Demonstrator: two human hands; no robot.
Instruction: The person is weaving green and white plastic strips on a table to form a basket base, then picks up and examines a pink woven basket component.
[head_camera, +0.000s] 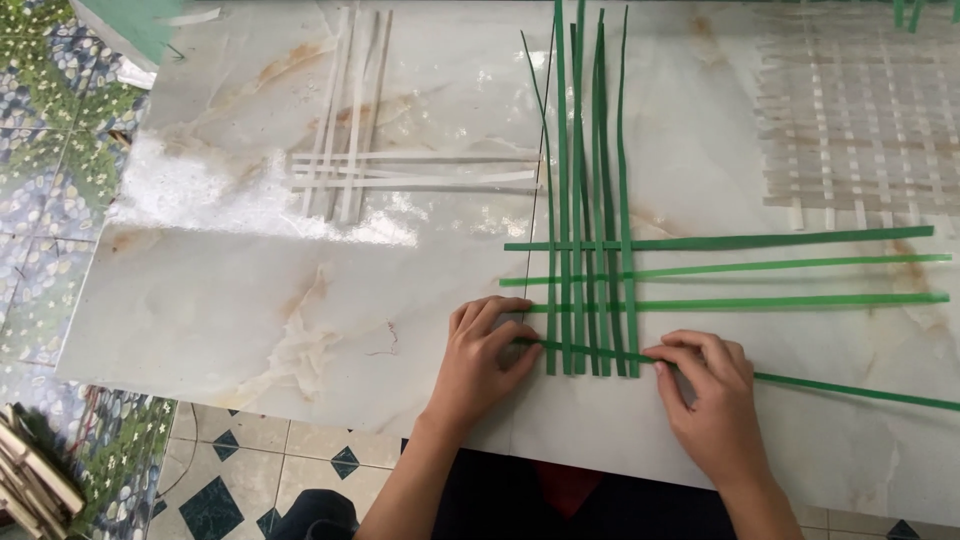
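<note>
The left hand pinches the near end of the lowest green crosswise strip between thumb and forefinger, its grip closed on the strip just left of the bundle of upright green strips. The right hand presses fingertips down on the same strip where it comes out on the right of the uprights; that grip looks flat and pressing rather than closed round anything, though the thumb is hidden, so I cannot tell for certain.

The strip runs under and over the uprights near their lower ends and trails off to the right along the marble-patterned table. Above it lie three more green crosswise strips, already threaded through the uprights and spaced apart.

By the look of it, the step in hand is seating a fourth weaver in a flat woven mat. The next move seems to call for sliding this strip up toward the third and keeping it square to the uprights, while holding their loose ends from splaying.

Farther out lie a small started weave of pale strips at upper left and a larger pale woven mat at upper right, both well apart from the hands.
</note>
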